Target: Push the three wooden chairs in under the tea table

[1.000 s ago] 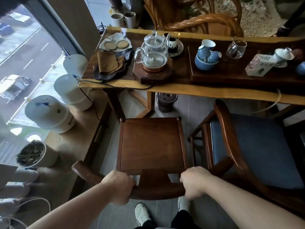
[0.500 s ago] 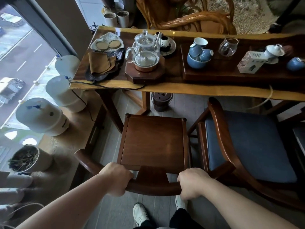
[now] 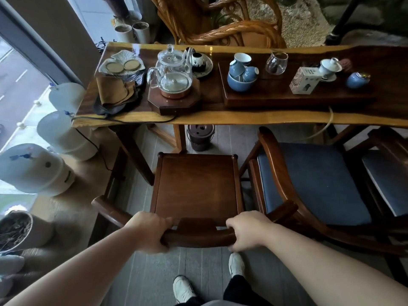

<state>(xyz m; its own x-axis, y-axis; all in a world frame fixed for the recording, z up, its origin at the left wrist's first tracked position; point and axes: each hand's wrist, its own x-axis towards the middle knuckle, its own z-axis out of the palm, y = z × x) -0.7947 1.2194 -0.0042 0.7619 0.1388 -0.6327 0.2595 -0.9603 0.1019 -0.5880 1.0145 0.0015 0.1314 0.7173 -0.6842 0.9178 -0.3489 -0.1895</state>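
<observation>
A dark wooden chair with a bare seat stands in front of me, its front edge a short way from the tea table. My left hand and my right hand both grip its curved top rail. To its right stands a second wooden chair with a blue cushion, its front just under the table edge. A third chair shows partly at the far right. The long table carries a glass kettle on a wooden base and blue cups.
White water jugs and a plant pot stand on a low ledge at the left by the window. A small dark bucket sits under the table. A power cord hangs off the table's left end. A rattan chair stands behind the table.
The bare-seat chair has slid forward toward the table with both hands on its rail, and I have stepped closer; the table now fills more of the view.
</observation>
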